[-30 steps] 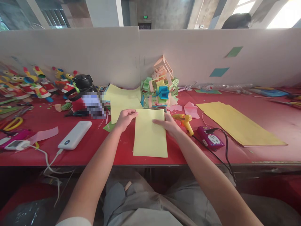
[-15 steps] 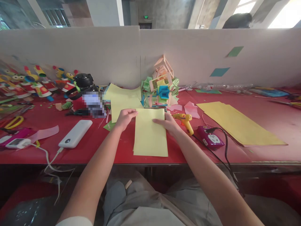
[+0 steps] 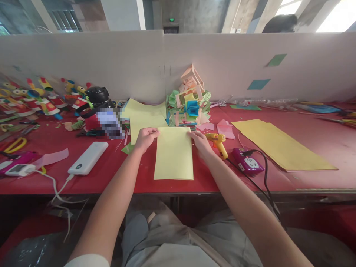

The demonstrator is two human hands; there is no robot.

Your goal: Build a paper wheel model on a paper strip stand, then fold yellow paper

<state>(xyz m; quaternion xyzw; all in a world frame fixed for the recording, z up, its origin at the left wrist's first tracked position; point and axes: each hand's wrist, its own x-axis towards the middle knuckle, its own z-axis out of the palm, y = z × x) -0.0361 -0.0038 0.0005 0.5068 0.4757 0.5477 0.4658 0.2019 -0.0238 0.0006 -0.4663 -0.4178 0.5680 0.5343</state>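
A sheet of pale yellow paper (image 3: 174, 155) is in front of me at the table's near side, its lower edge towards me. My left hand (image 3: 148, 138) pinches its top left corner between thumb and fingers. At the top right corner, my right hand (image 3: 199, 142) grips the paper's edge the same way. Whether it is one layer or a folded one I cannot tell. Just right of my right hand lies a yellow glue gun (image 3: 218, 142). More pale yellow sheets (image 3: 144, 115) lie behind my left hand.
Folded paper shapes (image 3: 191, 100) are heaped against the partition (image 3: 111, 55). At right lie a purple power socket (image 3: 249, 162) with a cable and darker yellow sheets (image 3: 280, 146). A white power bank (image 3: 89, 157), a black-lidded bottle (image 3: 98, 97) and paper figures (image 3: 47, 100) stand left.
My right hand has shifted from lying over the paper's face to holding its top right corner. The paper has moved slightly left and up, and its edges look more even.
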